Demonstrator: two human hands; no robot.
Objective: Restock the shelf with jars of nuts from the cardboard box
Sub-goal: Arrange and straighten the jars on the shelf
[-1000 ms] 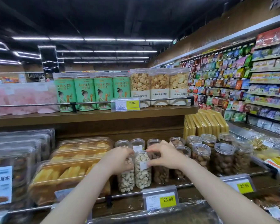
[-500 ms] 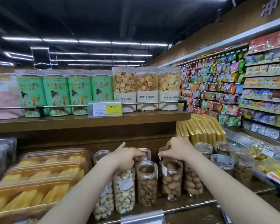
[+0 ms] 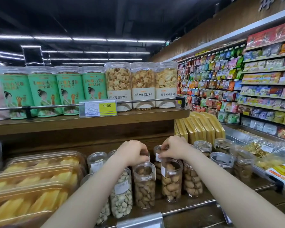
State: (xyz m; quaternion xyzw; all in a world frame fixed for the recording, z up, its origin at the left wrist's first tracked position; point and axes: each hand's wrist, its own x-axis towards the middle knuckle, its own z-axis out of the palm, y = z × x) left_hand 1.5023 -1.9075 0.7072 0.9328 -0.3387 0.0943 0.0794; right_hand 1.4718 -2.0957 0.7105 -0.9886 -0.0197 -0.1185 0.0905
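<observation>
Head view: the left hand (image 3: 132,152) covers the lid of a second-row jar, fingers curled over it; whether they clamp it cannot be told. The right hand (image 3: 173,148) pinches the rim of a rear walnut jar (image 3: 158,155), mostly hidden. Jar labels are blurred. The price tag (image 3: 98,108) above reads 9.90. The lower shelf (image 3: 196,205) holds the jars.

Upper tier: green canisters (image 3: 43,91), biscuit canisters (image 3: 142,84), price tag (image 3: 98,108). Left: clear trays (image 3: 36,181). Right: yellow packs (image 3: 199,127).
</observation>
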